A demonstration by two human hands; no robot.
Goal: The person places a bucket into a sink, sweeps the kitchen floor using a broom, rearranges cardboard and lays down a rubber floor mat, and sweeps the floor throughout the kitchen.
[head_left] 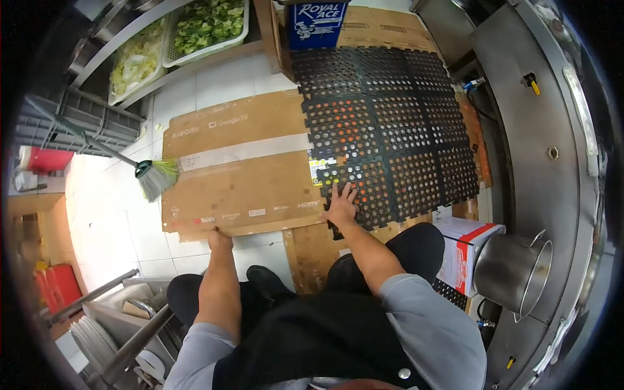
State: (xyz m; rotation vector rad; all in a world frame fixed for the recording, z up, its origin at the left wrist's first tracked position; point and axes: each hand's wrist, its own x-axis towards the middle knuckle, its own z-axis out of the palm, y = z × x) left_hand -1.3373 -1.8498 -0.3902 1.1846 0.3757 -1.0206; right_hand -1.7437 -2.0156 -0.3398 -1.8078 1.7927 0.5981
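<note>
A flattened cardboard sheet [247, 185] with printed TV logos lies across the white floor tiles. At its near edge, my left hand [221, 240] grips the cardboard, the thumb side showing and the other fingers mostly hidden. My right hand [341, 204] rests with spread fingers on the near left corner of a black perforated rubber mat [406, 146], close to the cardboard's right corner. The sheet's right side meets the mat's left edge; a yellow and white label shows there. Another brown cardboard piece [305, 257] lies under the mat, near my shoes.
A broom [153, 175] touches the cardboard's left edge. Vegetable baskets [207, 52] sit on a low shelf at the back left. A blue box [316, 26] stands behind the mat. On the right are a steel pot [510, 273], a white-red box [465, 250] and steel equipment.
</note>
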